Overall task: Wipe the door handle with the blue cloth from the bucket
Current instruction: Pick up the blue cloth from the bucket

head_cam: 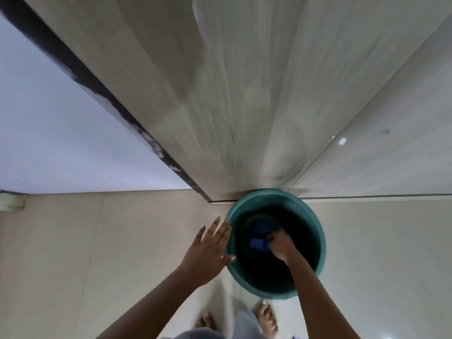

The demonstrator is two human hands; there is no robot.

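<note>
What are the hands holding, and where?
The right hand grips the blue cloth at its right edge, inside the green bucket. The left hand holds nothing, fingers spread.

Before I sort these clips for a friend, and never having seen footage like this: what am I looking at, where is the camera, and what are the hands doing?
There is no machine here. A person wears a wide-angle camera on the head, so you look down along their own arms to the tiled floor; their bare feet show at the bottom edge. A green bucket stands on the floor against the foot of a pale wooden door. The right hand reaches down inside the bucket and seems to be closing on the blue cloth lying at its bottom; the frame is blurry, so the grip is not certain. The left hand is open, fingers spread, at the bucket's outer rim. The door handle is not in view.
</note>
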